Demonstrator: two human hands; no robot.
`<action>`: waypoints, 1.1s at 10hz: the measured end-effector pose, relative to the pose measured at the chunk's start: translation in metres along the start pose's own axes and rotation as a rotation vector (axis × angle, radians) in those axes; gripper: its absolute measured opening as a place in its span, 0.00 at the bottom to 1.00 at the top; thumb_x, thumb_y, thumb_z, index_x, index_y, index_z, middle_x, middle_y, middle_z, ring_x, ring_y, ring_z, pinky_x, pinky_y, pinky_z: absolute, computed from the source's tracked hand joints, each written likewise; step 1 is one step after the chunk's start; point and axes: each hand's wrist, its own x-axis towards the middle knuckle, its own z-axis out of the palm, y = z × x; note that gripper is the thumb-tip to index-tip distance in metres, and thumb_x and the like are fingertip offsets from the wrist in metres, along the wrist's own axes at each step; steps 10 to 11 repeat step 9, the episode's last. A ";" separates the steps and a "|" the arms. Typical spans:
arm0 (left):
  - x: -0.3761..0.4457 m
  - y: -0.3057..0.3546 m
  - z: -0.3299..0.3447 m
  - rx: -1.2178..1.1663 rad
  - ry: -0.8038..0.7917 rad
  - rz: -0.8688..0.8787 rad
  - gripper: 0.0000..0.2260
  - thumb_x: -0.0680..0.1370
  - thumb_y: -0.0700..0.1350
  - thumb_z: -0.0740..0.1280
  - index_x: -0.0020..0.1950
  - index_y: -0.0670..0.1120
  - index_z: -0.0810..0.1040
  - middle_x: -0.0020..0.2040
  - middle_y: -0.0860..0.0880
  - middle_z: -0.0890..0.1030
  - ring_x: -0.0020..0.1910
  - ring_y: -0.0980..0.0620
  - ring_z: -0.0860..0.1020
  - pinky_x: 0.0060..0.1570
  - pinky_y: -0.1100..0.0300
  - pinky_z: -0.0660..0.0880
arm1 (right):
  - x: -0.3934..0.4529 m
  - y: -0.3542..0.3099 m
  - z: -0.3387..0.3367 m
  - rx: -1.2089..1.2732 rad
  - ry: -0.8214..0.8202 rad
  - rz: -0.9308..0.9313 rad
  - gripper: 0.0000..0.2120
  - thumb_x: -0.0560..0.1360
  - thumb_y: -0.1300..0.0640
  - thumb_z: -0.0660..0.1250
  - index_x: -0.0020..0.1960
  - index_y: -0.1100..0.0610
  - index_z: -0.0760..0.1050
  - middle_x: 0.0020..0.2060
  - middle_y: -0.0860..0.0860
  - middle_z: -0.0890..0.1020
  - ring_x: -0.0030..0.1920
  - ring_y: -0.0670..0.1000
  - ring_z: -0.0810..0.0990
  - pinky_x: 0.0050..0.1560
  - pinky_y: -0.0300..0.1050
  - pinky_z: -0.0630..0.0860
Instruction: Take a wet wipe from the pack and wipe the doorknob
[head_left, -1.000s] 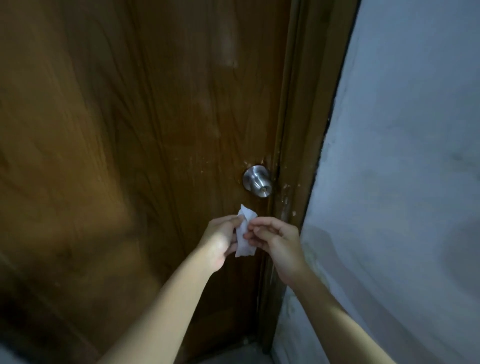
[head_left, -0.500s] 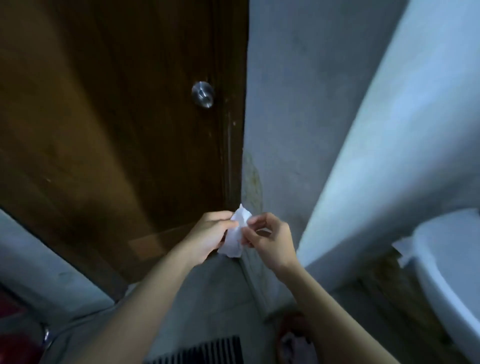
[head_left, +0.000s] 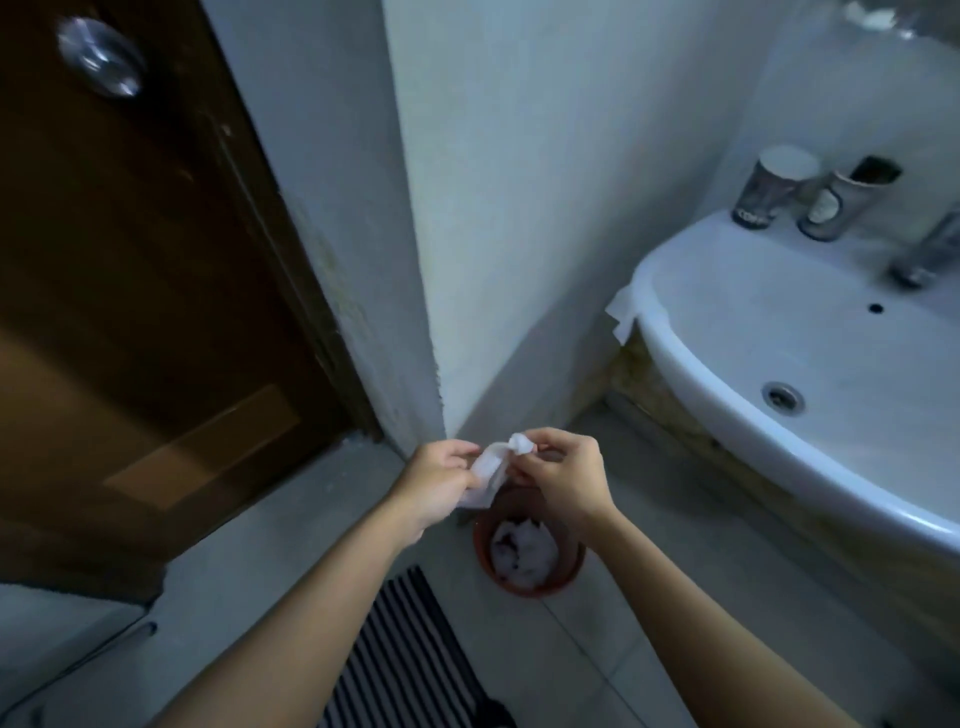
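Top left: round brushed-metal doorknob (head_left: 100, 63), blurred, on the dark brown wooden door (head_left: 130, 291). The knob is well apart from your hands.

Lower left: pale grey tiled floor (head_left: 249, 561); a black-and-white striped mat (head_left: 400, 654) lies on it between your forearms.

Centre: your left hand (head_left: 441, 491) has fingers curled closed, pinching the lower part of the crumpled white wet wipe (head_left: 493, 467). The wipe is twisted into a narrow strip and runs up and to the right into your right hand (head_left: 563, 480), whose thumb and fingertips are closed on its bunched upper end. Both hands grip the wipe; it is held in the air between them, in front of the white wall corner (head_left: 415, 260).

Directly below the hands: small round terracotta-coloured waste bin (head_left: 527, 587) on the floor, holding crumpled white paper. The wipe is above the bin and not touching it.

Right: white ceramic washbasin (head_left: 753, 457) with a metal drain. A flat white sheet (head_left: 623, 314) hangs off its left rim. On the back ledge stand two paper cups (head_left: 769, 192), side by side; just right of them is a metal tap (head_left: 930, 249), partly cut off by the frame edge.
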 end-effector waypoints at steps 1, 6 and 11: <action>0.021 -0.020 0.023 0.002 -0.067 -0.062 0.14 0.74 0.33 0.64 0.59 0.39 0.74 0.49 0.44 0.78 0.44 0.53 0.76 0.38 0.66 0.72 | 0.013 0.039 -0.018 0.033 0.115 0.099 0.06 0.68 0.67 0.69 0.39 0.58 0.82 0.33 0.55 0.82 0.36 0.54 0.82 0.44 0.51 0.81; 0.105 -0.159 0.090 0.121 -0.146 -0.197 0.16 0.74 0.36 0.65 0.62 0.42 0.73 0.53 0.47 0.79 0.53 0.53 0.75 0.44 0.65 0.72 | 0.039 0.231 -0.019 -0.322 -0.185 0.380 0.21 0.73 0.68 0.63 0.65 0.65 0.68 0.63 0.59 0.75 0.61 0.55 0.73 0.55 0.37 0.71; 0.063 -0.134 0.066 0.259 -0.180 -0.071 0.14 0.77 0.38 0.62 0.62 0.41 0.73 0.54 0.46 0.79 0.53 0.52 0.77 0.51 0.62 0.72 | 0.022 0.174 -0.020 -0.505 -0.267 0.188 0.14 0.72 0.67 0.60 0.54 0.60 0.78 0.52 0.57 0.81 0.55 0.55 0.78 0.48 0.35 0.70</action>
